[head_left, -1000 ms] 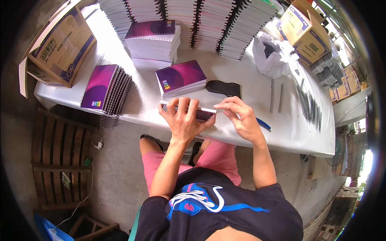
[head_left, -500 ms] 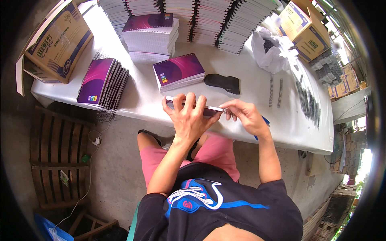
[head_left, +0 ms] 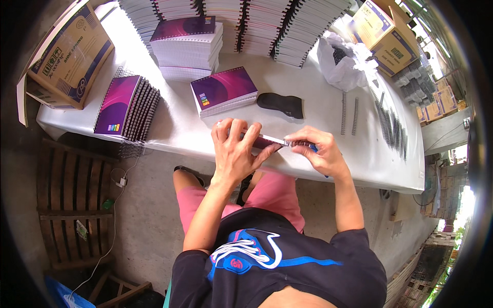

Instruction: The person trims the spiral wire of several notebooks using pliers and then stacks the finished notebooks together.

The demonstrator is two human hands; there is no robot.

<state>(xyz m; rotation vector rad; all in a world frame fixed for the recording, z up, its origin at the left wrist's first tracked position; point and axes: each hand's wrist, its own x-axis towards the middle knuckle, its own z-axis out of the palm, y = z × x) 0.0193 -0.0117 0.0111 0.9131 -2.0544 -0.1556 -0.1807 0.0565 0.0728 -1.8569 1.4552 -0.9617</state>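
Observation:
My left hand [head_left: 233, 154] is closed around a purple notebook [head_left: 268, 141], held tilted above the table's front edge. At the notebook's right end my right hand [head_left: 324, 153] pinches a dark spiral binding coil [head_left: 299, 143] against the page edge. Fingers cover part of the coil, so how far it runs through the holes cannot be seen. A blue piece [head_left: 313, 148] shows beside the right fingers, mostly hidden. Just beyond my hands lie a short stack of purple notebooks [head_left: 226, 88] and a black, rounded, elongated object [head_left: 280, 105].
Coil-bound notebooks [head_left: 119, 105] are stacked at the left, near an open carton [head_left: 72, 59]. Behind stand a tall unbound stack [head_left: 186, 51] and rows of bound books [head_left: 259, 28]. Loose coils [head_left: 393, 126], a white plastic bag [head_left: 339, 69] and another carton [head_left: 385, 38] occupy the right.
My right hand has shifted slightly, its fingers now curled more over the coil, and more of the coil shows. The notebook remains in my left hand. The whole view has shifted a little.

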